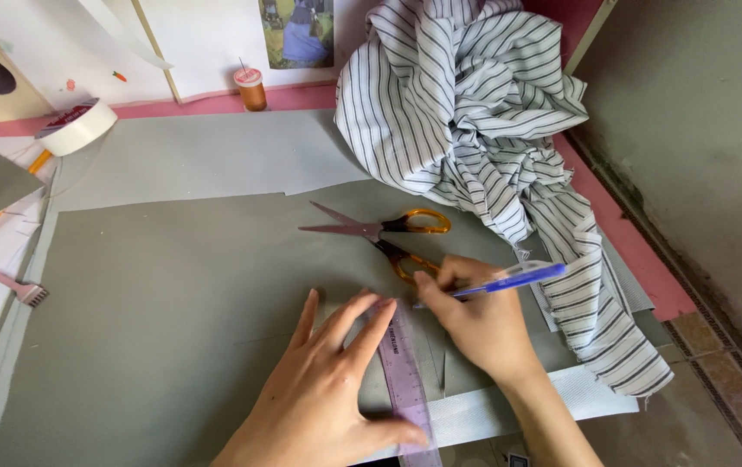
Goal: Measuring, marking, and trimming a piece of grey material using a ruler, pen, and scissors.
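Observation:
My left hand point(327, 389) lies flat with spread fingers on a translucent purple ruler point(404, 376), pressing it onto grey-green fabric point(172, 294). To the right of the ruler, my right hand point(475, 320) grips a blue pen point(509, 278), its tip down near the ruler's upper end. Just beyond both hands lie open scissors with orange handles point(379, 232).
A crumpled black-and-white striped cloth point(475, 130) is heaped at the back right, trailing down toward the table edge. A roll of white tape point(78, 127), an orange thread spool point(250, 88) and a small pink tool point(12, 284) lie at the back and left. Floor shows at right.

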